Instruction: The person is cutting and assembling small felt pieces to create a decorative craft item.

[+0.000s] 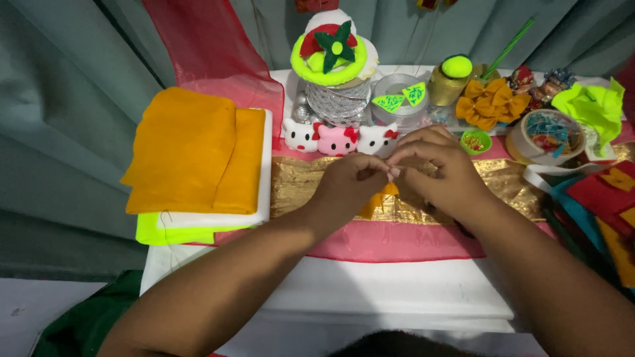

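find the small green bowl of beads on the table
In the head view the small green bowl sits right of centre, just beyond the right hand, below the orange fabric bows.

1. My left hand [347, 185] and right hand [436, 173] met fingertip to fingertip above the foil strip [297, 188].
2. A small felt piece [376, 201] sat between them.
3. Folded cloth [195, 152] lay to the left.
4. Three cat figures [337, 140] stood behind my hands.
5. A tape roll [549, 135] lay to the right.

Grey-green curtains [59, 132] (deeply folded) behind white table [370, 291]
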